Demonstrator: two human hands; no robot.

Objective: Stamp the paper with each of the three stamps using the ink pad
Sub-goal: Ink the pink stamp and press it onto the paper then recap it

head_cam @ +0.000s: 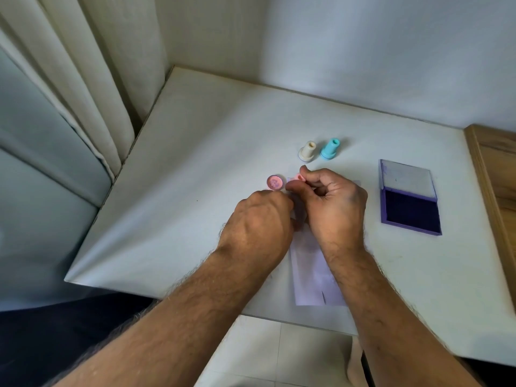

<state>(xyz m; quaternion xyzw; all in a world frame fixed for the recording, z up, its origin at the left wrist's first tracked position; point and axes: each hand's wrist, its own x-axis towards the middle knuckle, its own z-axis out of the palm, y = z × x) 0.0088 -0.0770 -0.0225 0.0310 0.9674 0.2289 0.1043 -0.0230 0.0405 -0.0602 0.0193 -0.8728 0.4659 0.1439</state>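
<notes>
A white table (212,152) fills the middle of the room, its far edge pushed against a pale, plain wall (377,51) at twelve o'clock. Cream curtains (92,74) hang in heavy folds at ten o'clock, just beside a grey-green cushioned surface (42,169). A wooden frame (494,174) stands at three o'clock. Light floor tiles (279,356) show at six o'clock. Soft, even daylight.

Three stamps: a cream stamp (307,150) and a blue stamp (329,148) standing just beyond the hands, and a pink stamp (298,177) pinched in the right hand (333,202). One pink cap (275,182) beyond the left hand (258,219). One ink pad (409,197), right of both. One paper (315,272) beneath them. Two hands.
</notes>
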